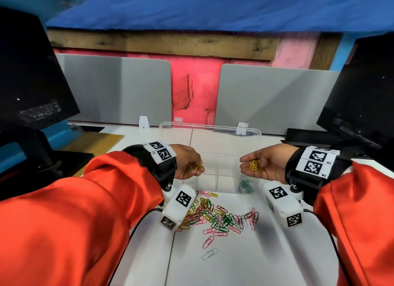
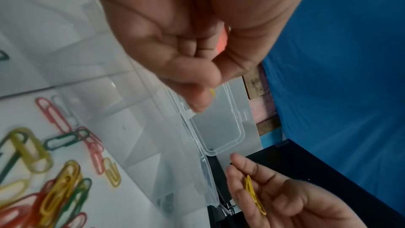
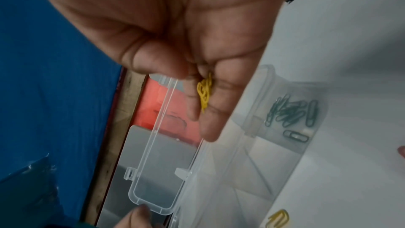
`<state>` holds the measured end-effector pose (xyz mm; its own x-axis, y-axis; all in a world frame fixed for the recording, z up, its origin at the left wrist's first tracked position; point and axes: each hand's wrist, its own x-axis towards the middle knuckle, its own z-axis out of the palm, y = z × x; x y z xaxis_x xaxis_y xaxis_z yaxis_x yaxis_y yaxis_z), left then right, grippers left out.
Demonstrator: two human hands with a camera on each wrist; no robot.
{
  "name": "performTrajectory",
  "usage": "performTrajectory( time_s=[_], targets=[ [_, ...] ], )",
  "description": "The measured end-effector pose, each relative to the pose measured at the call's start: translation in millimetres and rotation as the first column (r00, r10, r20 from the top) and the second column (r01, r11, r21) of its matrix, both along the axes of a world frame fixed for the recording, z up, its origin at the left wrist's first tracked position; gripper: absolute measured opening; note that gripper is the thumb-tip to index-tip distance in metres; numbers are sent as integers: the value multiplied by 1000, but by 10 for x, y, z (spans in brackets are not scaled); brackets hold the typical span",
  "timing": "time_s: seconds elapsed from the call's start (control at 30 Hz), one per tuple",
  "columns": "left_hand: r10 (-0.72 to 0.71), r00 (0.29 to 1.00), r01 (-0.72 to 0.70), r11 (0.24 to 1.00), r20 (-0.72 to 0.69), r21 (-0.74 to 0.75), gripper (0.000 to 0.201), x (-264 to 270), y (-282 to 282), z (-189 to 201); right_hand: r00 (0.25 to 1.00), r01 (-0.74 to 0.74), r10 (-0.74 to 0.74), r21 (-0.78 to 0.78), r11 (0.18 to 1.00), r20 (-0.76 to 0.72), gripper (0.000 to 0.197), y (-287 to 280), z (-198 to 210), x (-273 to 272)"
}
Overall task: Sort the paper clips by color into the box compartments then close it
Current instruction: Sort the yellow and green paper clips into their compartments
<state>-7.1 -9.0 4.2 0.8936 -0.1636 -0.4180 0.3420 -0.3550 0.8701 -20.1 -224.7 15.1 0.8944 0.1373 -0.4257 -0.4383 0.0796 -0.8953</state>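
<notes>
Nearest lies the mixed heap (image 1: 215, 216) of pink, green, yellow and white clips on the white table (image 1: 234, 268), with a white clip (image 1: 210, 254) and a pink one off by themselves at the near edge. Above it both hands hang over the clear box (image 1: 213, 170). The left hand (image 1: 187, 165) has its fingers curled down round a small bunch of yellow clips (image 1: 194, 166), their ends sticking out under the fingertips; the right hand (image 1: 265, 166) lies palm-up and loosely cupped, with another yellow bunch (image 1: 254, 165) resting on the base of its fingers rather than pinched. The green clips (image 1: 245, 186) already sit in the box's near right compartment; the other compartments look empty, though the clear walls make that hard to tell for certain. The step seems to be dropping the yellows. To do it well, pick one empty cell away from the greens, bring each hand low over it before letting go, tip the right palm slowly so the bunch slides off as one, and relax the left fingers only once over the same cell; linked clips may snag and drag a stray across a divider. Beyond, the lid (image 1: 210, 134) stands open and upright, leaving the drop unobstructed.
</notes>
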Motion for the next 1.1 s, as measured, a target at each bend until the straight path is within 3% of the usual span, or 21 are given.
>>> performTrajectory(
  time_s=[0.17, 0.37, 0.73, 0.93, 1.03, 1.1],
  targets=[
    [85, 996, -82, 984, 15, -161, 27, 40, -132, 19, 1000, 18, -17, -49, 999, 21, 53, 19, -7, 45],
    [116, 993, -107, 964, 23, -245, 38, 232, -435, 74, 999, 35, -35, -144, 989, 1, 46, 60, -19, 227],
    [113, 990, -103, 987, 80, -125, 21, 469, -789, 11, 999, 26, -19, -201, 979, 39, 43, 188, -104, 456],
    [94, 980, -81, 994, 178, -78, 28, 394, -686, 3, 995, 14, 11, -246, 969, 100, 54, 240, -93, 317],
    [-34, 983, 42, 998, 182, -41, 31, 296, -531, 78, 984, 3, 35, -215, 977, 173, 48, 212, -83, 237],
    [-126, 968, 111, 991, 217, 80, 30, 173, -401, 140, 973, 16, 41, -245, 969, 226, 35, 213, -54, 176]
  ],
)
